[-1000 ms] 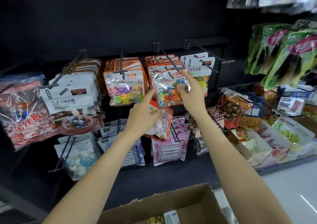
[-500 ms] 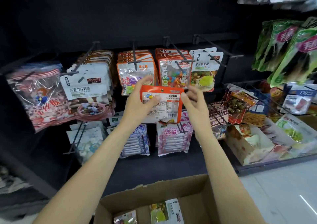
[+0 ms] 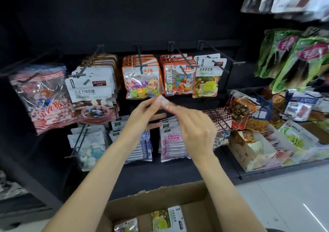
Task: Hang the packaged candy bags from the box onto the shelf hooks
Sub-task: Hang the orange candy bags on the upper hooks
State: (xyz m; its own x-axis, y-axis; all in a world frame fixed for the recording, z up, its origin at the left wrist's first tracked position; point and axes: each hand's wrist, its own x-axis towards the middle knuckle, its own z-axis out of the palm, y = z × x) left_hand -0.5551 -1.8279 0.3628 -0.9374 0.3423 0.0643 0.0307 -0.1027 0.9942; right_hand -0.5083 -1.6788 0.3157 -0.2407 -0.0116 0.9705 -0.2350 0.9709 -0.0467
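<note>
Black shelf hooks (image 3: 179,57) carry hanging candy bags; the box (image 3: 194,196) sits below. Left hand (image 3: 140,118) and right hand (image 3: 195,134) both pinch one blurred candy bag (image 3: 164,103) before the display.

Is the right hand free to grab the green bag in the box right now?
Probably not yet. The right hand and left hand both hold a blurred orange candy bag up by the hooks. The green bag lies uncovered in the box, so the way down looks open.

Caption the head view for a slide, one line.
Both hands, left hand and right hand, hold a blurred orange-edged candy bag below stocked black shelf hooks, above the open cardboard box.
</note>
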